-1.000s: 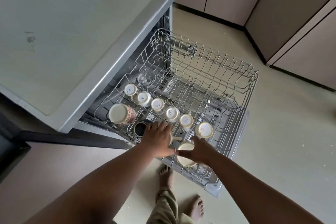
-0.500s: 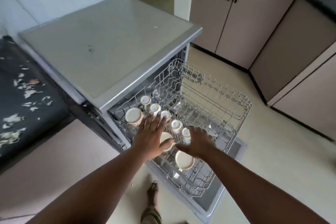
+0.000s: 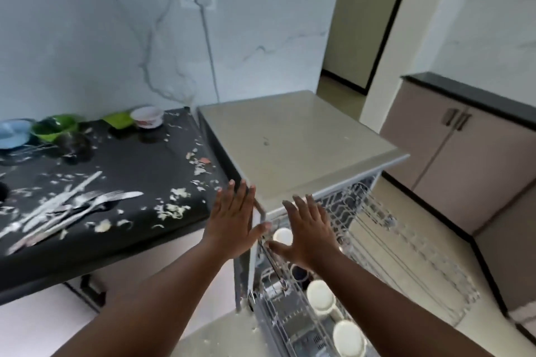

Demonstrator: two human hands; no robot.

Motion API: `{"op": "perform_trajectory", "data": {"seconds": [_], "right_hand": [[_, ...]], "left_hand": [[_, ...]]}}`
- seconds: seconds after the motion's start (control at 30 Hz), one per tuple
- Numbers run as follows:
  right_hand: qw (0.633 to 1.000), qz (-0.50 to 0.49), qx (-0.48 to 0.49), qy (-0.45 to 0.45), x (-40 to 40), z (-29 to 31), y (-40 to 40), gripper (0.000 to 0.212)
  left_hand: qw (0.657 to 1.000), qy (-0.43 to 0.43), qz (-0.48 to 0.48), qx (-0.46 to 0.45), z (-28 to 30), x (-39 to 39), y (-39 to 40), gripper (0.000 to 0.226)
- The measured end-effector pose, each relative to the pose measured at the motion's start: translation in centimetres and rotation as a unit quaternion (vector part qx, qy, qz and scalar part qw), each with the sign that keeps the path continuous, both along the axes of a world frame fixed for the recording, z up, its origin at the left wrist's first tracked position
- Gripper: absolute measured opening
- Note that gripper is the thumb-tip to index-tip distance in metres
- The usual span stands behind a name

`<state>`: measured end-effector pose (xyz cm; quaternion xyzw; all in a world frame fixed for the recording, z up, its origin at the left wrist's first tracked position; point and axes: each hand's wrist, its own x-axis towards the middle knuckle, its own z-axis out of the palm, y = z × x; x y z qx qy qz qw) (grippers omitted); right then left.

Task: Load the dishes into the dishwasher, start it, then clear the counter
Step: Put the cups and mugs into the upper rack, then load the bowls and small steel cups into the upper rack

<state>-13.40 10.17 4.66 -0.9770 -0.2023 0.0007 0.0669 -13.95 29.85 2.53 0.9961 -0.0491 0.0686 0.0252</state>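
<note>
Both hands are being held flat and empty over the dishwasher (image 3: 301, 139). The left hand (image 3: 232, 222) is being carried in front of the machine's near corner, fingers (image 3: 235, 197) straight and spread, nothing gripped. The right hand (image 3: 309, 230) is being held over the pulled-out rack (image 3: 406, 264), fingers wide as well, thumb pointing inward toward the left hand. Whether either palm is actually touching metal cannot be told through the blur.

Cups (image 3: 320, 294) are being kept upside down in the rack, bases up, presumably so that water drains off them; three pale bases are being shown along the near side. The rack is being left drawn out over the floor, so access to it is being kept open for more loading.

On the black counter (image 3: 121, 171) to the left, cutlery (image 3: 72, 209) is being left in a loose pile among white food scraps, and bowls (image 3: 55, 126) are being kept at the back by the wall, a white one (image 3: 146, 116) nearest the dishwasher. These look like the dishes yet to be loaded.

Judged from the layout, loading is only being part done; the empty, open hands suggest the counter is being turned to for the next pickup.
</note>
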Motion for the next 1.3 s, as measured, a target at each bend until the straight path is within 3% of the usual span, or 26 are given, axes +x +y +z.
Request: {"op": "perform_trajectory", "data": {"seconds": [0.37, 0.57, 0.8, 0.93, 1.13, 1.3], "right_hand": [[0.986, 0.091, 0.048, -0.128, 3.0, 5.8, 20.8, 0.099], [0.983, 0.107, 0.053, -0.136, 4.1, 6.4, 29.3, 0.102], [0.985, 0.128, 0.047, -0.104, 6.2, 5.6, 35.1, 0.110], [0.987, 0.118, 0.089, -0.056, 8.3, 5.5, 37.3, 0.101], [0.981, 0.140, 0.137, -0.005, 15.4, 4.2, 40.9, 0.102], [0.974, 0.115, 0.190, 0.049, 23.1, 3.5, 42.5, 0.103]], "left_hand": [[0.990, -0.088, 0.104, -0.046, 4.8, -1.3, 20.3, 0.096], [0.982, -0.102, 0.144, -0.063, 5.8, -2.0, 28.3, 0.102], [0.971, -0.094, 0.199, -0.094, 6.1, -1.3, 34.6, 0.110], [0.961, -0.077, 0.238, -0.114, 5.2, 0.5, 36.5, 0.107], [0.948, -0.054, 0.288, -0.124, 4.5, 7.1, 37.9, 0.112], [0.918, -0.013, 0.359, -0.167, 5.1, 14.6, 39.1, 0.096]]}}
